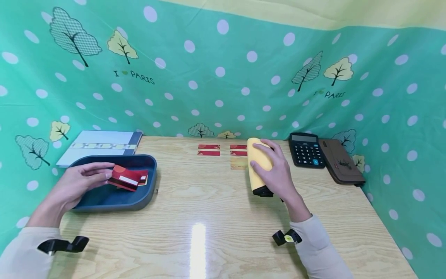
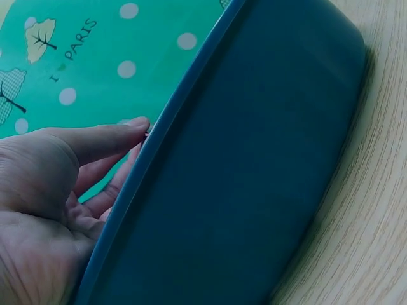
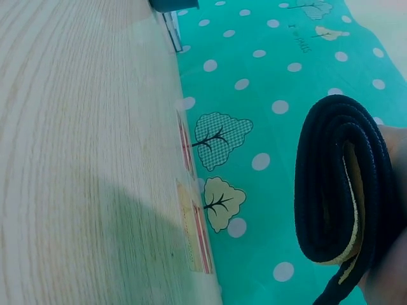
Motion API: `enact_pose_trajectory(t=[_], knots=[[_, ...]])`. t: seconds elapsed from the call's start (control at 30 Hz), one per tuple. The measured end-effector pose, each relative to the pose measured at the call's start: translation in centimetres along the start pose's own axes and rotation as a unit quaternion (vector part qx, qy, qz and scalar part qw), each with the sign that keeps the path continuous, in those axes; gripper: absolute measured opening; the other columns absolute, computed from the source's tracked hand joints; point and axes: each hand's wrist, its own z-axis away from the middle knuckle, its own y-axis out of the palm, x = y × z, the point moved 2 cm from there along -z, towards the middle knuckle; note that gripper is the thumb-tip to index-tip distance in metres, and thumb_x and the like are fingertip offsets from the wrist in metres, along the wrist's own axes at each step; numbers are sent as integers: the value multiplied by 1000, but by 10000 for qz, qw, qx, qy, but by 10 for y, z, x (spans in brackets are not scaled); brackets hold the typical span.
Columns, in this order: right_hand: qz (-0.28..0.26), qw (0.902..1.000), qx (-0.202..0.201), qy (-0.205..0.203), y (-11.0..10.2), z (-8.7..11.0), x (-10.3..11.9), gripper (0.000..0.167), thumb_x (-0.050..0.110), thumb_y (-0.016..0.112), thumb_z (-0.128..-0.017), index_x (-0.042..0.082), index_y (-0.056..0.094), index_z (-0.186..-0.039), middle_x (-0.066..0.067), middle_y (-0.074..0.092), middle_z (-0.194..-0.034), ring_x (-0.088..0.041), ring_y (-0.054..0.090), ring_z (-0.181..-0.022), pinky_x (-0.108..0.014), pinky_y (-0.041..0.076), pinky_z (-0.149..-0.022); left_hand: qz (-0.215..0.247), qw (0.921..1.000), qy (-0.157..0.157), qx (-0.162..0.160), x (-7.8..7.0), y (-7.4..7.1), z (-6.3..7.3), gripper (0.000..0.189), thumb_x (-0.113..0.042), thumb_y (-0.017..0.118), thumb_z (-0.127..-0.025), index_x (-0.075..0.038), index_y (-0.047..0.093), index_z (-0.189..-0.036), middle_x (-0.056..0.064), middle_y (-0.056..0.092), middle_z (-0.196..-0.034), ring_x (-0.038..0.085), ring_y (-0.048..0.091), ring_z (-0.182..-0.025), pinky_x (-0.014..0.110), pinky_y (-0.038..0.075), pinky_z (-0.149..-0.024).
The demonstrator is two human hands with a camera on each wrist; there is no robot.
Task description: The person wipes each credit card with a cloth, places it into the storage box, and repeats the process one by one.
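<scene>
My left hand (image 1: 81, 181) pinches a red card (image 1: 122, 179) with a white strip and a dark stripe, thumb on one side and fingers behind. It is held over a dark blue tub (image 1: 150, 195), where another card (image 1: 143, 178) shows just behind it. The left wrist view has the tub's wall (image 2: 254, 159) covering the card. My right hand (image 1: 278, 172) grips a yellow roll (image 1: 256, 170) with a black end, above the table. Seen end-on in the right wrist view, the roll (image 3: 311, 190) is wound in dark-edged layers with a yellow lining.
Red cards (image 1: 209, 150) lie at the back of the table, with a gold card (image 1: 238, 163) partly behind the roll. A calculator (image 1: 307, 149) and a brown zip case (image 1: 343, 162) lie at the back right. Behind the tub is a white-and-blue folder (image 1: 104, 138). A patterned curtain backs the table.
</scene>
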Motion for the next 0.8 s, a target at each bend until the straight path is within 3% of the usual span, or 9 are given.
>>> enact_pose_trajectory(t=[0.17, 0.3, 0.47, 0.67, 0.8], knots=[[-19, 10000, 1, 20, 0, 0, 0, 49, 15, 79, -91, 19, 66, -138, -4, 48, -155, -29, 53, -132, -41, 48, -94, -161, 9997, 2, -183, 3, -3, 0, 27, -21, 74, -97, -21, 72, -123, -22, 75, -100, -4, 72, -91, 15, 62, -80], [-22, 10000, -2, 40, 0, 0, -1, 49, 15, 79, -91, 19, 66, -138, -3, 48, -155, -29, 53, -131, -41, 49, -95, -642, 9969, 78, -451, 4, -5, 3, 29, -24, 73, -98, -20, 71, -127, -25, 73, -96, -6, 69, -89, 10, 58, -77], [1, 10000, -34, 35, -2, -1, -2, 49, 14, 79, -91, 18, 66, -138, -4, 48, -155, -29, 53, -134, -41, 48, -97, -906, 9922, 356, -775, -7, 0, 6, 26, -28, 71, -99, -25, 70, -125, -29, 72, -95, -5, 70, -86, 12, 57, -73], [-6, 9998, -175, 46, -10, -3, -6, 50, 12, 78, -91, 17, 66, -138, -7, 48, -155, -31, 47, -141, -40, 45, -99, -1352, 9833, 882, -842, -41, 37, 6, 38, -35, 67, -101, -15, 64, -134, -34, 66, -101, -11, 66, -90, 5, 53, -76], [-40, 9994, -330, 99, -19, -6, -9, 50, 11, 79, -90, 16, 66, -138, -8, 47, -156, -31, 42, -146, -41, 43, -101, -1513, 9799, 1191, -529, -68, 73, 4, 45, -38, 68, -100, -11, 64, -135, -22, 70, -110, -9, 66, -97, 8, 55, -80]])
